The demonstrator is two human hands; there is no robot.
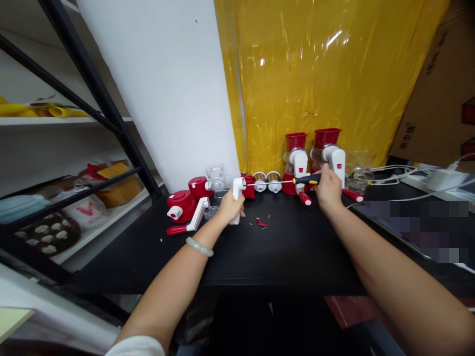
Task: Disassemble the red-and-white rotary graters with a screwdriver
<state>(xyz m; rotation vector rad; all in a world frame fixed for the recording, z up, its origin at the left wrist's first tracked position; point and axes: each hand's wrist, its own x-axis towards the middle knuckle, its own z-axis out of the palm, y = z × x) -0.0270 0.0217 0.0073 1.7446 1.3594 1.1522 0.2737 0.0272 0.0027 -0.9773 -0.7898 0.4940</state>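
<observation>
While the left hand [229, 206] grips a long white plastic crank piece [236, 190] over the black worktop [293, 252], the right hand [329, 187] grasps a black-and-yellow screwdriver [305, 179] aimed at it; two red-and-white rotary graters [299, 159] look assembled, but this piece seems unfinished, a small red plastic part [261, 223] lying loose.

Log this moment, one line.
left grip: on white plastic housing; right grip: on yellow-black screwdriver pointed at housing; small red plastic piece: on black tabletop
</observation>
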